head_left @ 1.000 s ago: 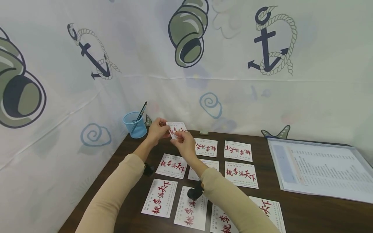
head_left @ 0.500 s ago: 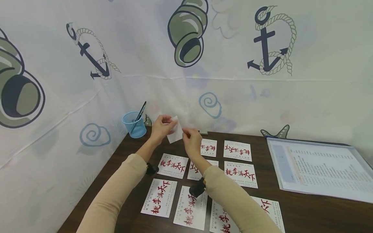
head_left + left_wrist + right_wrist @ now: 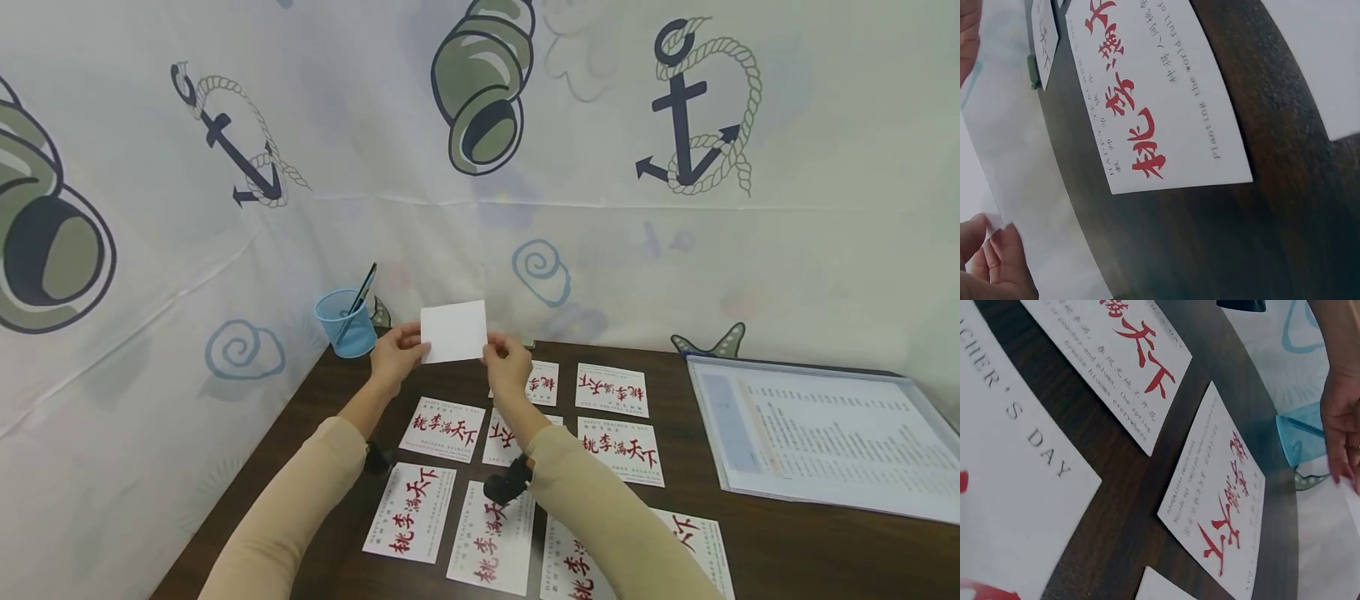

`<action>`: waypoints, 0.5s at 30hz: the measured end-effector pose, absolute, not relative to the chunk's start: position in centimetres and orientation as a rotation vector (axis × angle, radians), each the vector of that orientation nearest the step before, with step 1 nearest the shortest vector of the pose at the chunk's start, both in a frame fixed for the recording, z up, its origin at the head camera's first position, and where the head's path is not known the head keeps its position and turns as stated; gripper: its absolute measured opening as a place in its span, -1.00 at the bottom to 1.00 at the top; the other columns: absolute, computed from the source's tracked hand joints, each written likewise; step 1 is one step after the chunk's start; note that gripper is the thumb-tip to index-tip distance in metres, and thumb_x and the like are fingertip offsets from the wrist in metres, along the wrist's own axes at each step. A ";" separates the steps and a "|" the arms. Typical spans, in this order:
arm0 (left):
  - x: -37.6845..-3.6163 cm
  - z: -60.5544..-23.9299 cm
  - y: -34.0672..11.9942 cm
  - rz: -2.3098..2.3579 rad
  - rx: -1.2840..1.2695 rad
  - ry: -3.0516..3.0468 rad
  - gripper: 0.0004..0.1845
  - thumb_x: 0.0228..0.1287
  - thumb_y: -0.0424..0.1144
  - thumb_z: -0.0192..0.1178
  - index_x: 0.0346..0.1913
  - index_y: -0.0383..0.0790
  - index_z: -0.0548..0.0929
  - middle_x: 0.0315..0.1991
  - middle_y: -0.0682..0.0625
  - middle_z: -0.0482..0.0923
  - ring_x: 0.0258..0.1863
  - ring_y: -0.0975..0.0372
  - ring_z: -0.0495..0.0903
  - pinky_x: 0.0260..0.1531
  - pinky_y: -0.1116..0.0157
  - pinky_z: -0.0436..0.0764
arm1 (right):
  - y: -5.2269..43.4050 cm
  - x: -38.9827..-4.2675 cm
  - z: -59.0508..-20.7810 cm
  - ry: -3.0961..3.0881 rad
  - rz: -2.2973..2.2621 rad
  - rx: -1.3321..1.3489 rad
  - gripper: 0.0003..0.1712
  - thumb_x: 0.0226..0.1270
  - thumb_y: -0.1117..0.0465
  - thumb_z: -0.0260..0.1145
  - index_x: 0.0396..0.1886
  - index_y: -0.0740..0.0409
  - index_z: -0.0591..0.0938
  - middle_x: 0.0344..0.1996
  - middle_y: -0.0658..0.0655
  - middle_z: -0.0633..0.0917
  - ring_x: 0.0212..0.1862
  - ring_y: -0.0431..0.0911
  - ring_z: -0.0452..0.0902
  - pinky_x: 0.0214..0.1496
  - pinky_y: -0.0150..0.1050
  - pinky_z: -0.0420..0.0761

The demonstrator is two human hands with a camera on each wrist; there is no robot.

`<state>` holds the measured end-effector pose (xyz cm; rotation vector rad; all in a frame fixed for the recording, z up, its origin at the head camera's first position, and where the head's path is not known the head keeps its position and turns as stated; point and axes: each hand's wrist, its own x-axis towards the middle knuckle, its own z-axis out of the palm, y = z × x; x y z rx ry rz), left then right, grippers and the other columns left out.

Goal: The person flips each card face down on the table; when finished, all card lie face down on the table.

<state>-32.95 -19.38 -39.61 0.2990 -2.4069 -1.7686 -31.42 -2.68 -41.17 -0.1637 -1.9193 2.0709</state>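
Both hands hold up a white card [image 3: 454, 332] over the far end of the dark table, its blank face towards the head view. My left hand [image 3: 395, 357] pinches the card's left edge, thumb in front. At the lower right edge, my right hand [image 3: 507, 363] pinches it between thumb and fingers. Below lie several white cards with red Chinese characters, among them a left middle card [image 3: 442, 428], a right middle card [image 3: 621, 450] and a front left card [image 3: 410, 511]. My right hand and forearm partly cover others. In the left wrist view, my left hand [image 3: 997, 265] shows at lower left.
A light-blue mesh pen cup [image 3: 347, 323] with pens stands at the table's back left corner. To the right lies a printed sheet [image 3: 825, 433] in a clear holder. A curtain [image 3: 600, 275] with anchors and shells hangs behind. The cards sit in rows on the wooden table [image 3: 757, 542].
The held card has been turned from its printed face to its blank face and now faces the head view flat. My right hand has shifted slightly right, to the card's right edge.
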 end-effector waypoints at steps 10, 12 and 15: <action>-33.4 -40.5 -20.8 -1.561 0.312 -2.569 -0.57 0.18 -0.39 0.26 0.15 -0.27 0.56 -0.05 -0.22 0.59 -0.20 0.11 0.54 -0.29 0.35 0.62 | -3.7 -31.3 -42.8 -2.059 2.054 -0.204 -0.72 0.12 0.53 0.27 -0.13 0.36 0.62 -0.50 0.08 0.54 -0.47 -0.23 0.48 -0.33 -0.35 0.65; -33.5 -41.0 -21.2 -1.514 0.320 -2.620 -0.58 0.18 -0.39 0.26 0.14 -0.28 0.56 -0.06 -0.22 0.60 -0.22 0.10 0.54 -0.30 0.35 0.62 | -4.0 -31.2 -43.1 -2.136 1.998 -0.199 -0.72 0.10 0.53 0.30 -0.14 0.36 0.63 -0.52 0.11 0.56 -0.51 -0.22 0.51 -0.37 -0.36 0.65; -33.7 -41.8 -21.7 -1.449 0.321 -2.692 -0.58 0.17 -0.39 0.26 0.13 -0.30 0.56 -0.08 -0.23 0.60 -0.22 0.11 0.54 -0.28 0.34 0.62 | -4.2 -31.0 -43.6 -2.261 1.892 -0.199 -0.72 0.07 0.52 0.32 -0.16 0.37 0.62 -0.52 0.17 0.61 -0.56 -0.15 0.59 -0.45 -0.39 0.63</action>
